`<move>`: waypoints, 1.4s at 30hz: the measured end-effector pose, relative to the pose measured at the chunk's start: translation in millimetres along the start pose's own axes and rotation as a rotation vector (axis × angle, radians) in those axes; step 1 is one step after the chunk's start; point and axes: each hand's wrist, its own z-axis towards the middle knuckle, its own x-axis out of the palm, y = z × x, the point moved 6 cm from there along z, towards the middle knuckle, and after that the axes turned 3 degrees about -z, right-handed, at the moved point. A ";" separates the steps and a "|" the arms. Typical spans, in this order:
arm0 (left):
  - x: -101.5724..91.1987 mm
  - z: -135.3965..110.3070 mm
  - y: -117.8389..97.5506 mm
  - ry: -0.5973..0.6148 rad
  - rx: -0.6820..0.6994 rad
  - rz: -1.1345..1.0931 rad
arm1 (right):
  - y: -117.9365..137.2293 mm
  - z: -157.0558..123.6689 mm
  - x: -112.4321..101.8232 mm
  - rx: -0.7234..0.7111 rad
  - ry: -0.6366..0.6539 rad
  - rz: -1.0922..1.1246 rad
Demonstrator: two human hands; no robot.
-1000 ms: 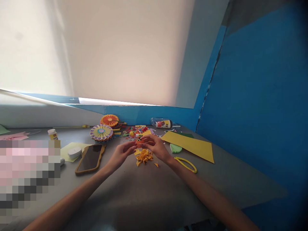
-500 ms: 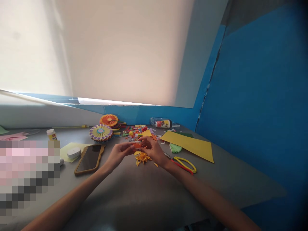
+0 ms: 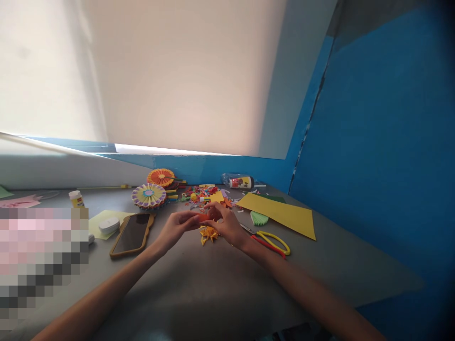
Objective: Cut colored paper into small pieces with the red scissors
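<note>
A small piece of orange paper (image 3: pixel 203 218) is pinched between my two hands above the table. My left hand (image 3: pixel 179 225) grips its left side, fingers and thumb pressed together. On the other side, my right hand (image 3: pixel 224 222) holds it with thumb and curled fingers, which partly cover it. Just below lies a cluster of pointed yellow-orange folded paper pieces (image 3: pixel 209 235), partly hidden by my right hand. Scissors (image 3: pixel 272 242) with yellow and red handles rest to the right of my right wrist. Left of my left hand is a phone (image 3: pixel 133 234) in a tan wavy case.
Behind my hands are paper scraps (image 3: pixel 209 194) and two pleated paper rosettes (image 3: pixel 149 195) (image 3: pixel 161 177). A yellow sheet (image 3: pixel 280 215), a green pleated piece (image 3: pixel 259 218) and a glue bottle (image 3: pixel 241 183) lie right. A white case (image 3: pixel 109 225) and a glue stick (image 3: pixel 76 199) stand left.
The orange paper has turned slightly between my fingers and shows a narrower face. My right hand has shifted a little; everything on the table stays in place.
</note>
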 end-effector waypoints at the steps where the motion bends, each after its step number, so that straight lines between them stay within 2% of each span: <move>1: 0.8 0.1 0.3 0.013 0.004 0.004 | 0.6 -0.2 0.6 0.006 0.010 0.002; 7: -0.3 -0.4 0.3 0.005 0.026 0.074 | 2.1 0.2 0.9 0.027 0.042 0.007; 16: -3.2 0.8 -0.9 0.012 0.059 0.089 | -4.4 2.5 -0.6 0.093 0.190 0.085; 22: 0.4 0.6 0.2 0.036 0.055 0.068 | -9.3 3.4 1.8 0.101 0.119 0.091; 25: -1.8 0.7 1.3 0.002 0.047 0.096 | -8.9 3.5 -0.7 0.122 0.081 0.109; 27: -4.1 0.9 2.0 -0.023 0.039 0.102 | -8.1 3.0 0.9 0.137 0.108 0.146; 31: -3.0 0.6 6.7 0.005 -0.010 0.054 | -6.9 1.4 10.4 0.125 0.210 0.224; 42: 1.3 1.4 9.9 0.028 0.012 0.084 | -22.7 1.3 15.9 0.182 0.181 0.273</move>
